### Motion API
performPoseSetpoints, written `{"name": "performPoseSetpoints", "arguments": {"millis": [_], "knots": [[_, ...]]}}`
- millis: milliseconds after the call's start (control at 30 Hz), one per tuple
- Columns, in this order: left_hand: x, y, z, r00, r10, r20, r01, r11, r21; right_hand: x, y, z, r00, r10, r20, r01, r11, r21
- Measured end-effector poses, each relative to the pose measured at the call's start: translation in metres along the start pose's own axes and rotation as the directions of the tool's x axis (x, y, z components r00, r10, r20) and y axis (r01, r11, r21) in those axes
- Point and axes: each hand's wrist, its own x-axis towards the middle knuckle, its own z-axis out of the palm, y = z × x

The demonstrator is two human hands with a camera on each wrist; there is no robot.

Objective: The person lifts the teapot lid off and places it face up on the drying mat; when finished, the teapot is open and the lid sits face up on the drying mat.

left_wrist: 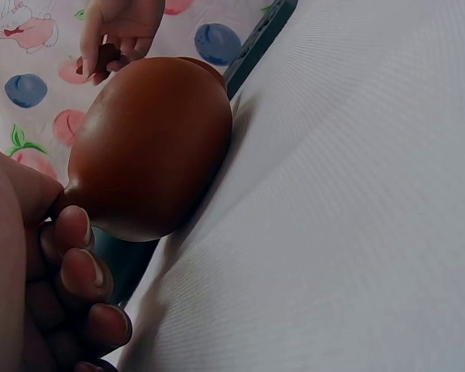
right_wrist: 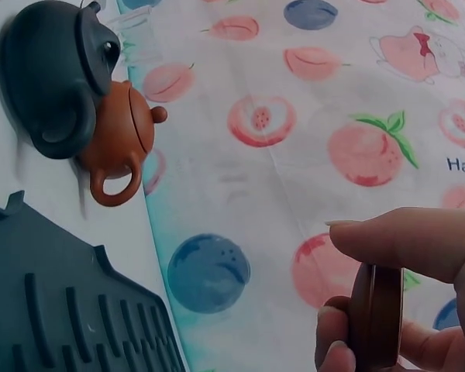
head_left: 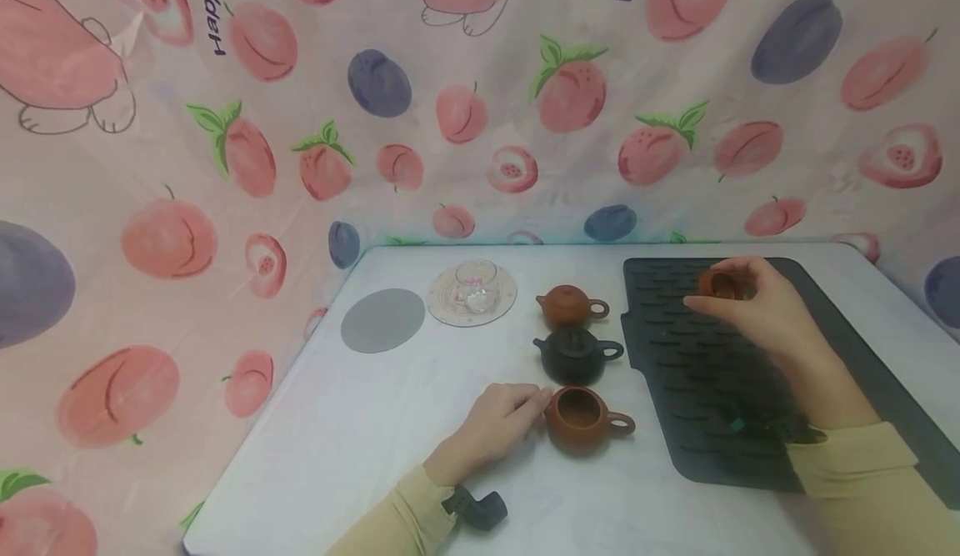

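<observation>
A reddish-brown teapot (head_left: 579,441) stands uncovered on the white table, its handle to the right. My left hand (head_left: 497,423) pinches its spout; in the left wrist view the thumb and forefinger meet at the spout beside the round body (left_wrist: 151,147). Over the far part of a dark ribbed mat, my right hand (head_left: 768,310) holds a small brown teapot lid (head_left: 722,284) tilted, its hollow underside showing. The right wrist view has that lid (right_wrist: 376,318) edge-on between thumb and fingers.
Behind the uncovered pot stand a black teapot (head_left: 573,358) and a smaller orange-brown teapot (head_left: 566,306), both lidded. A drinking glass (head_left: 477,289) sits on a round patterned coaster (head_left: 438,304), with a grey disc (head_left: 382,321) to its left. The ribbed mat (head_left: 697,423) covers the right side.
</observation>
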Motion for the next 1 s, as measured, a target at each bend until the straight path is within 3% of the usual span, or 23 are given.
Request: {"name": "performPoseSetpoints", "arguments": {"millis": [400, 1000], "knots": [[0.000, -0.002, 0.000, 1.000, 0.002, 0.004, -0.002, 1.000, -0.007, 0.004, 0.014, -0.008, 0.999, 0.037, 0.027, -0.036, 0.999, -0.038], [0.000, -0.001, 0.000, 1.000, 0.007, -0.010, -0.007, 1.000, 0.000, 0.010, 0.035, -0.022, 0.987, 0.089, 0.133, -0.081, 0.995, -0.066]]}}
